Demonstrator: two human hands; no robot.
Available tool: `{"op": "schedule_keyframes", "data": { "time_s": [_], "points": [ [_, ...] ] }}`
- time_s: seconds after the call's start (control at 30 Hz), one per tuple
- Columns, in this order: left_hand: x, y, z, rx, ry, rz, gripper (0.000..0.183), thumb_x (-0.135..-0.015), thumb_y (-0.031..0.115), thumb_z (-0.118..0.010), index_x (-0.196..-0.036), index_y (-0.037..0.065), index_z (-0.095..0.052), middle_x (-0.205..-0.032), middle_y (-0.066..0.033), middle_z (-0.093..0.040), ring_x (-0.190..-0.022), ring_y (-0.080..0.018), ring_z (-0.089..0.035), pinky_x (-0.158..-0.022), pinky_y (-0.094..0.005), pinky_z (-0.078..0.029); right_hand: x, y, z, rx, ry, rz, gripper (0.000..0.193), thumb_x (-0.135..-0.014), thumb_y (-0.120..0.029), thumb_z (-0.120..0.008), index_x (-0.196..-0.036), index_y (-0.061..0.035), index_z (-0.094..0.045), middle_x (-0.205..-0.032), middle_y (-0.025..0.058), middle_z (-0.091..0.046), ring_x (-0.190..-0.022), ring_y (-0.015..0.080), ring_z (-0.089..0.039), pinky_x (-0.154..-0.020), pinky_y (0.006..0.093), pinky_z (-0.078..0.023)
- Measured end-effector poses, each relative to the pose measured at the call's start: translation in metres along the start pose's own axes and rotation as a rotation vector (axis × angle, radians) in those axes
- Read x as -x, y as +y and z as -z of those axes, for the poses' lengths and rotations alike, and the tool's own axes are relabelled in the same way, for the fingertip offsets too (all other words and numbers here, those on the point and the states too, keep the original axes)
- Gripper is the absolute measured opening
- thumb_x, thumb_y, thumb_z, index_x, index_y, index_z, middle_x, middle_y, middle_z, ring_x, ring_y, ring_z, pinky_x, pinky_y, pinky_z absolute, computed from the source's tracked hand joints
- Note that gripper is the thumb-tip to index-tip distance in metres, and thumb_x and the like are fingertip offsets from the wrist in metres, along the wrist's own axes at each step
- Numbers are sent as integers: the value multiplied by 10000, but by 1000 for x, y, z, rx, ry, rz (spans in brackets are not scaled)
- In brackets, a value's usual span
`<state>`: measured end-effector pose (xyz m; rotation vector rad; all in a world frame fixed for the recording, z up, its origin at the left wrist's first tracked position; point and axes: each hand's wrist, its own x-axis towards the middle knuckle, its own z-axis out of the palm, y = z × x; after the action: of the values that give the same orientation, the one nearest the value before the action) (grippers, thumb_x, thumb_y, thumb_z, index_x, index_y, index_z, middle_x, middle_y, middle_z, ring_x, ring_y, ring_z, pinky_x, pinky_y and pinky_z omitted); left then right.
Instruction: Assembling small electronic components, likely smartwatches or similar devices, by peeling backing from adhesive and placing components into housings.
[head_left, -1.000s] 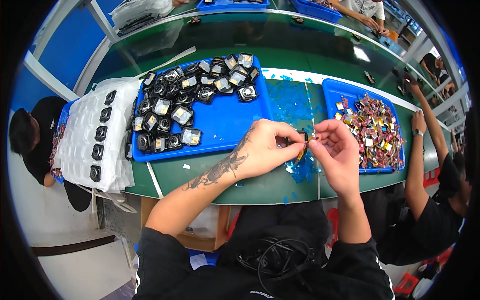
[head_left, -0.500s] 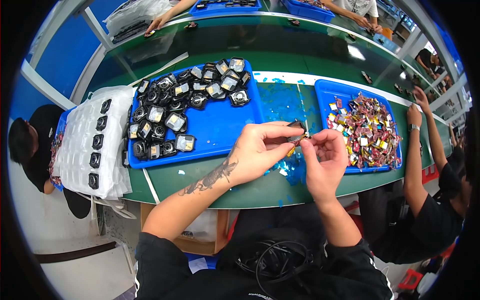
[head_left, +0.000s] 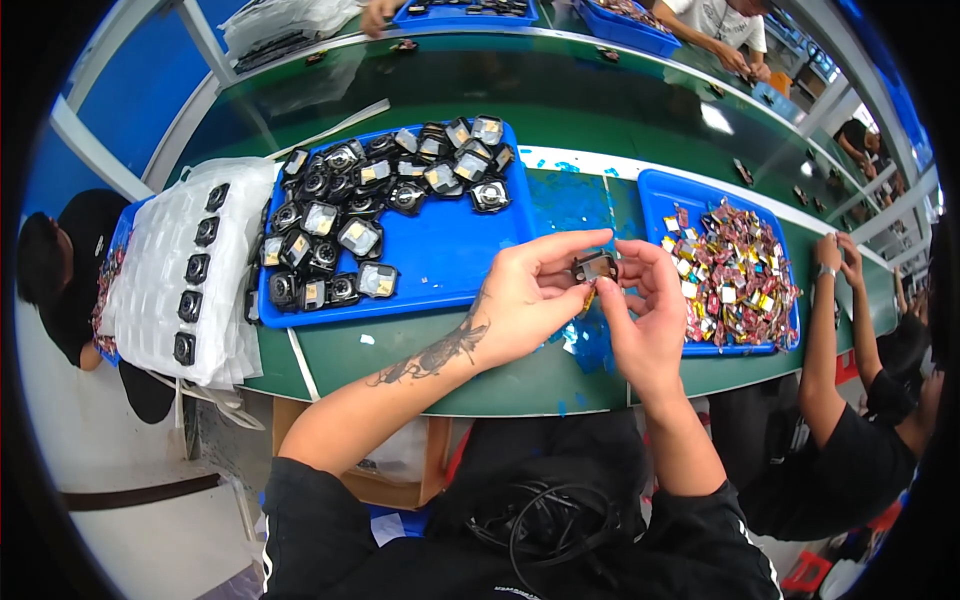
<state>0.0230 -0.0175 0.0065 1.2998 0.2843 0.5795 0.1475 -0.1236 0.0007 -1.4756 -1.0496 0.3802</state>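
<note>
Between my two hands is a small black square watch case point(head_left: 596, 266), tilted so its open inside shows. My left hand point(head_left: 525, 305) grips its left side between thumb and fingers. The fingers of my right hand point(head_left: 648, 325) close on its right side, with the thumb at its lower edge. A bit of yellow, perhaps part of a small component, shows below the case near the thumbs. To the left lies a blue tray point(head_left: 440, 265) with many black watch cases point(head_left: 360, 237). On the right, another blue tray point(head_left: 655, 190) holds a heap of small red, yellow and silver electronic parts point(head_left: 735, 285).
White plastic trays point(head_left: 150, 290) with several watch cases in a column are stacked at far left. Blue film scraps point(head_left: 590, 345) litter the green table point(head_left: 430, 370). Beyond a white rail runs a green belt point(head_left: 560, 90) carrying small parts. Co-workers sit across and at both sides.
My hands have turned the watch case so its inside now shows, and my fingers have spread around it. Across the belt, a co-worker's hand has drawn back from a small part.
</note>
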Motion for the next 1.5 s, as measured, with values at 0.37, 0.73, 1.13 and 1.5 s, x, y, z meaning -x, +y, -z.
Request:
{"op": "schedule_keyframes", "data": {
  "time_s": [0.37, 0.73, 1.13, 1.5],
  "points": [
    [37, 54, 91, -1580, 244, -199, 317, -791, 299, -735, -1039, 119, -654, -946, -83, -690, -909, -262, -662, -768, -383, -528, -188, 32, 14, 187, -208, -232, 370, -784, -33, -729, -1109, 3, -556, -795, 84, -672, -678, 118, -630, -575, 249, -487],
    [58, 75, 101, -1731, -11, 204, 417, -764, 222, -748, -1161, 172, -629, -1166, -157, -584, -1129, -321, -545, -931, -430, -458, -245, 113, 30, 793, -5, -113, 400, -694, -291, -800, -978, -41, -672, -1011, 172, -680, -976, 324, -655, -863, 390, -513],
    [9, 47, 73, -467, 145, 9, 120, -926, 28, -558, -983, 57, -457, -912, -121, -677, -721, -152, -662, -603, -237, -526, -149, 44, 149, 887, -549, 103, 140, -761, -151, -723, -821, -27, -695, -748, 114, -685, -701, 237, -664, -664, 350, -512],
    [-21, 9, 23, 86, 39, 118, 451, -941, 51, -538, -1353, 97, -361, -1150, -187, -612, -826, -176, -664, -732, -287, -566, -122, 53, 143, 864, -476, -51, 192, -710, -128, -772, -835, -13, -681, -794, 123, -696, -765, 276, -679, -729, 374, -523]
  ]
}}
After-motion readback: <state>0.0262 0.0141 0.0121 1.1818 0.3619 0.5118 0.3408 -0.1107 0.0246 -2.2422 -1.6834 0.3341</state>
